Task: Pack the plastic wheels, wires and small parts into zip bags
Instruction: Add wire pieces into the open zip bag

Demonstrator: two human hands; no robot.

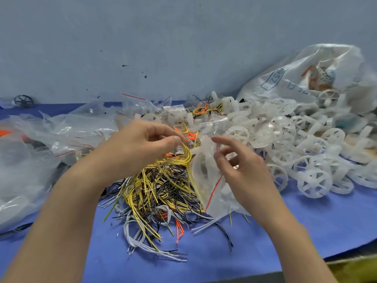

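On the left we see a heap of clear bags [51, 135]. Our left hand [140, 144] pinches a bundle of yellow wires [186, 154] above the wire pile [155, 193]. Just beside it, our right hand [242, 166], fingers curled, grips a zip bag [206, 176]. White plastic wheels [306, 152] lie farther right.

Small packing workshop. A blue-covered bench [306, 231] against a scuffed wall [163, 37] carries bulk stock: heaped white wheels [314, 180], tangled cut wires [155, 190], loose zip bags [61, 131] and a printed sack [285, 78] spilling parts.
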